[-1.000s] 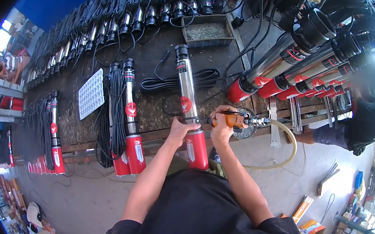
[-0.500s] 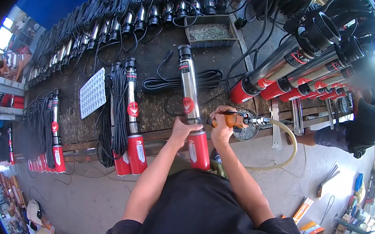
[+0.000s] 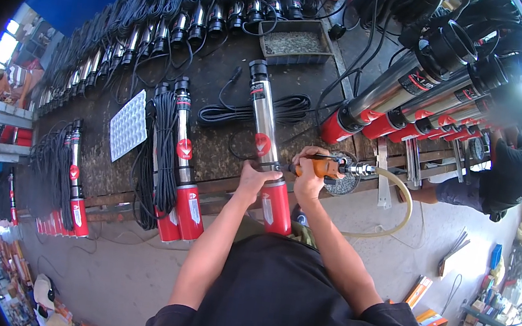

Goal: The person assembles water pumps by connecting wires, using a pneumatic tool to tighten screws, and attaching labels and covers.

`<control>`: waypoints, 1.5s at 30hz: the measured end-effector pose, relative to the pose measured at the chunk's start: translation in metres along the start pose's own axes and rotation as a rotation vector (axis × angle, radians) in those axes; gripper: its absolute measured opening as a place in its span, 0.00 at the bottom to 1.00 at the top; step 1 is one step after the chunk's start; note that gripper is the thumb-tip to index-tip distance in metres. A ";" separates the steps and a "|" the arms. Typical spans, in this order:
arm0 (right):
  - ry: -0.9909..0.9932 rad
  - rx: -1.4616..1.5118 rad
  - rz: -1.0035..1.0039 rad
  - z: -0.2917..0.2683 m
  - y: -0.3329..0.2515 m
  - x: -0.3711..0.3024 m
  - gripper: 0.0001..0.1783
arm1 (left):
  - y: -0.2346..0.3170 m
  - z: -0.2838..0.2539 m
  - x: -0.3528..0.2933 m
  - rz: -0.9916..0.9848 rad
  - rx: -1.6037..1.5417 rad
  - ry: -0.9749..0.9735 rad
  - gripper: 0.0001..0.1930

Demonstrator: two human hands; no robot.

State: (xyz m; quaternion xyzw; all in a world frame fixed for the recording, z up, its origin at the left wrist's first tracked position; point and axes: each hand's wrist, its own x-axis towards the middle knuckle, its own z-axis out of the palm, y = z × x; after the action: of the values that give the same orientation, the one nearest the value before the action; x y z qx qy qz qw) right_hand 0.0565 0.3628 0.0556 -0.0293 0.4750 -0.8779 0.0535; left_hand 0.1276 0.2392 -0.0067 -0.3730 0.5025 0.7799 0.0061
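Observation:
A submersible pump [image 3: 266,118], a steel tube with a black cap and a red lower section, lies across the bench edge with its red end toward me. My left hand [image 3: 252,181] is closed around it where steel meets red. In my right hand [image 3: 308,182] is an orange air screwdriver [image 3: 325,167], held sideways, its tip pointing left at the pump's collar. Whether the tip touches a screw there is too small to tell. A pale air hose [image 3: 410,204] curves from the tool's back end. Just beyond the tool, a round dish [image 3: 350,188] holds small metal parts.
A coiled black cable [image 3: 221,118] lies behind the pump. Cabled pumps [image 3: 187,203] and a white egg-crate tray [image 3: 128,127] are to the left. Rows of pumps line the back and right [image 3: 380,96]. A grey bin [image 3: 295,45] holds small parts. A person [image 3: 514,168] is at far right.
The view has shifted very slightly. Both hands, the pump and the air screwdriver keep the same places relative to each other.

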 end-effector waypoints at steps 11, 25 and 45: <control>-0.055 -0.030 -0.015 -0.008 0.009 -0.001 0.12 | 0.001 0.005 -0.007 0.006 0.038 0.094 0.40; 0.093 -0.134 -0.106 -0.021 -0.014 0.010 0.17 | 0.023 0.024 -0.014 -0.055 0.255 0.161 0.35; 0.448 -0.150 -0.367 -0.097 -0.157 -0.030 0.14 | -0.032 0.169 0.051 -0.014 0.486 -0.495 0.08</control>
State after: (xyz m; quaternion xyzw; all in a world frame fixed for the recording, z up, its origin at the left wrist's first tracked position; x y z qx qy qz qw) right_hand 0.0659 0.5326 0.1341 0.0762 0.5251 -0.8200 -0.2144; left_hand 0.0061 0.3702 -0.0251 -0.1634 0.6542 0.7043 0.2220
